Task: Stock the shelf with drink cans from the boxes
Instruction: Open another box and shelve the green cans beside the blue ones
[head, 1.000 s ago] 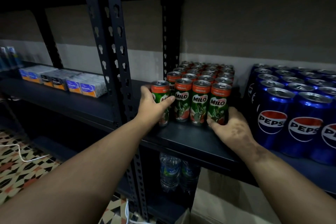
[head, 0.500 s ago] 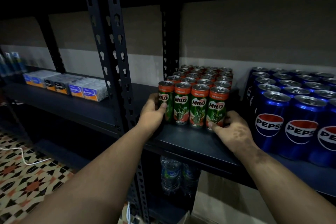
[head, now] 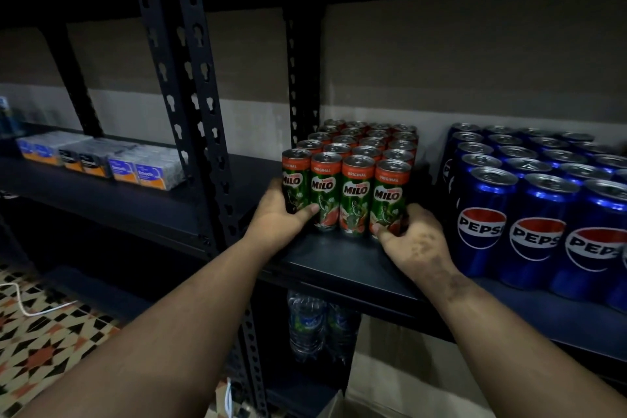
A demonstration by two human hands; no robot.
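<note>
Milo cans [head: 353, 180] sit in a tight block on the shelf [head: 339, 265], front row of four. Our left hand [head: 276, 219] wraps the leftmost can, our right hand [head: 415, 241] curls round the rightmost, probably squeezing the row square. Pepsi cans [head: 529, 214] stand apart at right.

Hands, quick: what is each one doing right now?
Left hand: holding the leftmost front Milo can.
Right hand: holding the rightmost front Milo can at its base.
</note>
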